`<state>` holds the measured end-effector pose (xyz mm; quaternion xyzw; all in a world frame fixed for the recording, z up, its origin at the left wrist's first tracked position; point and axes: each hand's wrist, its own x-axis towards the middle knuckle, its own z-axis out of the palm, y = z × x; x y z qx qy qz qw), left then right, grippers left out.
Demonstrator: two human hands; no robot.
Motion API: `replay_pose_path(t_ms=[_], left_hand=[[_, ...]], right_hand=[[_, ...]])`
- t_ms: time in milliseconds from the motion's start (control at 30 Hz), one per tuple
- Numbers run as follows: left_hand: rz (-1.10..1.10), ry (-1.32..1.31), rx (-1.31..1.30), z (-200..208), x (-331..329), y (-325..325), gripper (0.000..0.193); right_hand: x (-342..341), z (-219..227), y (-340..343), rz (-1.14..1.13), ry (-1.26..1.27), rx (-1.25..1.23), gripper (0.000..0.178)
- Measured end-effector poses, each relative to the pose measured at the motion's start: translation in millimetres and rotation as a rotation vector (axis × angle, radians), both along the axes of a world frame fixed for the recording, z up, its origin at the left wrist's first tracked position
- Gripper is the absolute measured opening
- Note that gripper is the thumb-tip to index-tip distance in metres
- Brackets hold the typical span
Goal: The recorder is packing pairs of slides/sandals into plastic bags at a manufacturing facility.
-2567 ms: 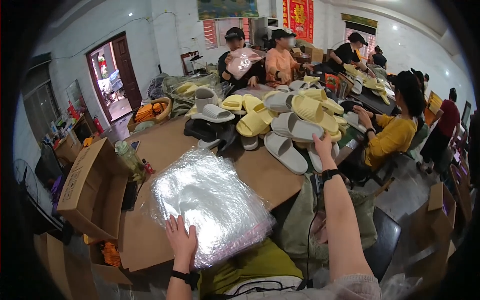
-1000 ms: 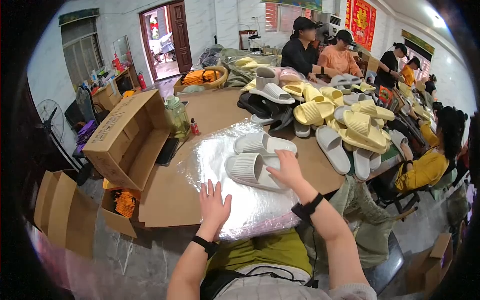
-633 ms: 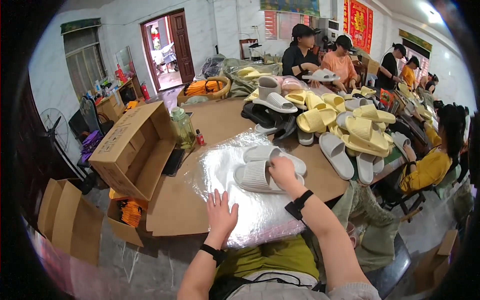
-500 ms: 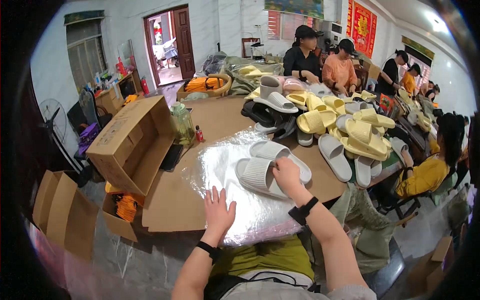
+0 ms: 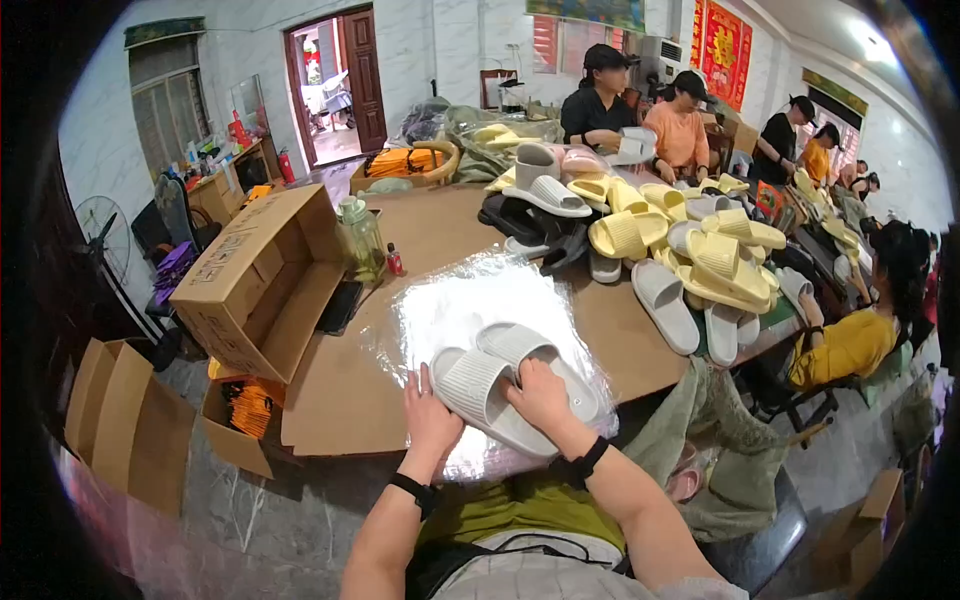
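A pair of light grey slide slippers (image 5: 472, 384) with ribbed straps rests over a stack of clear plastic bags (image 5: 430, 318) in front of me. My right hand (image 5: 541, 396) is closed around the inner edges of the two slippers where they meet, its fingertips partly hidden by them. Beside the nearer slipper, my left hand (image 5: 432, 420) lies with its fingers stretched out on the shiny plastic. Its thumb side is close to the slipper's toe; whether they touch I cannot tell.
A heap of yellow slippers (image 5: 722, 262) and grey ones covers the right of the cardboard-topped table (image 5: 340, 400). To the left stand an open cardboard box (image 5: 250, 290), a greenish jar (image 5: 362, 240), a small red bottle (image 5: 394, 260) and a dark phone (image 5: 341, 306). Several people work beyond.
My right hand has brought the pair of grey slippers left and nearer to me, up beside my left hand. Across the table, a person now holds up a light slipper.
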<state>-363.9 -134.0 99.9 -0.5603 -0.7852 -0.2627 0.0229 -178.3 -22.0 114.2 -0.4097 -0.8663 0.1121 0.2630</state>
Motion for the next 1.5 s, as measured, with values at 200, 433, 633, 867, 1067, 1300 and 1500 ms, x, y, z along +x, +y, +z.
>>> replay_pose_path(t_ms=[200, 433, 633, 867, 1067, 1300, 1500], left_hand=[[0.014, 0.008, 0.023, -2, 0, 1, 0.056], [0.003, 0.055, 0.087, -16, -4, 0, 0.06], [0.004, 0.02, 0.048, -12, -5, -1, 0.06], [0.008, 0.02, 0.062, -10, -4, 0, 0.059], [0.001, 0.033, 0.083, -13, -5, 1, 0.058], [-0.009, 0.009, 0.088, -9, -3, 0, 0.057], [-0.003, 0.0, 0.08, -8, -2, 1, 0.057]], right_hand=[[3, 2, -2, -0.004, 0.083, 0.008, 0.035], [5, 2, -5, 0.009, 0.098, 0.029, 0.034], [4, 8, -7, -0.01, 0.071, -0.043, 0.035], [4, 6, -6, -0.018, 0.102, -0.069, 0.035], [5, 6, -6, -0.019, 0.102, -0.059, 0.036], [3, 2, -7, -0.023, 0.125, -0.022, 0.034], [7, 9, -8, -0.018, 0.105, -0.057, 0.034]])
